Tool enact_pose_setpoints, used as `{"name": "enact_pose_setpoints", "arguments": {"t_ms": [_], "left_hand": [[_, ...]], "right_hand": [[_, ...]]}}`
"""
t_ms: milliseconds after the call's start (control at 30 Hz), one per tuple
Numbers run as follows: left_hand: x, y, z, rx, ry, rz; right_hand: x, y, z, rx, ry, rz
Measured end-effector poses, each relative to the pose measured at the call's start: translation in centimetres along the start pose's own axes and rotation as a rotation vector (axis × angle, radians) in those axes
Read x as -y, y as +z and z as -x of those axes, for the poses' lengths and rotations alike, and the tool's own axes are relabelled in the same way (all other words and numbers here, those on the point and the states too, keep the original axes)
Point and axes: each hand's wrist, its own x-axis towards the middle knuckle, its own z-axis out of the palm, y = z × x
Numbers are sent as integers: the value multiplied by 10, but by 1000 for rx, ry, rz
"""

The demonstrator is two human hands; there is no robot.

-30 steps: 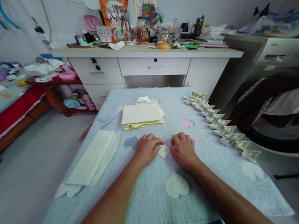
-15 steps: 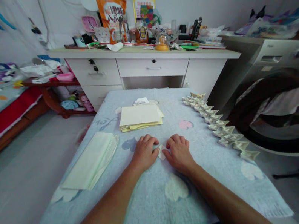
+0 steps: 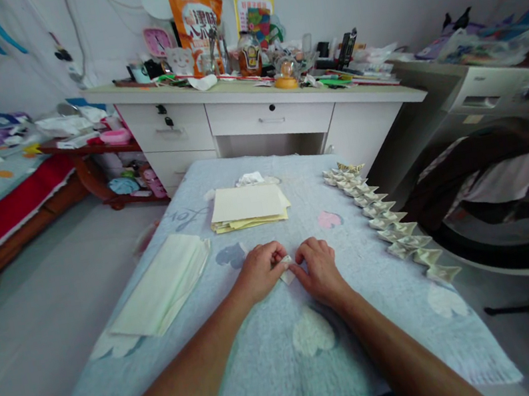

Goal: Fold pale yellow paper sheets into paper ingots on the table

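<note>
A small folded piece of white paper lies on the cloth-covered table between my two hands. My left hand pinches its upper edge between thumb and fingers. From the other side, my right hand presses the thumb against the paper, its fingers curled on the cloth. Beyond the hands sits a stack of cream and yellow paper sheets. To the left lies a pile of long pale-green paper. Along the right side runs a row of folded paper boats.
A light-blue patterned cloth covers the table. White crumpled tissue lies behind the paper stack. A cluttered white desk stands beyond, a washing machine with its door open at right, a bed at left.
My left fingers have curled inward and now pinch the paper's top edge, where a small part looks lifted or folded. My right hand has barely moved.
</note>
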Motion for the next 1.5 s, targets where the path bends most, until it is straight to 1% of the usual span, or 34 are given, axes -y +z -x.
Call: {"name": "enact_pose_setpoints", "arguments": {"t_ms": [133,233,367,633,700,833,933,1000,1100,1167,1267,1400,1500], "left_hand": [[0,2,1,8,-53,300],[-1,3,1,7,-73,404],[-4,2,2,20,-91,389],[-7,-2,3,39,-86,330],[-8,-2,3,29,-87,371],[-9,-1,2,14,-140,544],[-12,-1,3,39,-188,645],[-13,0,4,69,-194,683],[-13,0,5,105,-177,674],[-12,1,5,102,-171,677],[-11,3,5,89,-188,737],[-15,2,7,69,-217,758],[-17,1,8,59,-185,704]], "right_hand": [[0,-5,2,-49,-5,-83],[0,-9,2,-44,-56,-209],[-2,-11,1,-22,-94,-354],[0,-15,1,-7,-168,-401],[0,-15,1,-24,-157,-436],[-3,-15,1,-56,-109,-528],[-5,-17,0,-27,-97,-573],[-5,-18,1,-3,-91,-599],[-5,-20,2,10,-68,-657],[-5,-18,2,10,-35,-722],[-5,-14,1,38,-1,-807],[-6,-8,-1,99,-16,-812],[-7,-8,-1,118,-35,-795]]}}
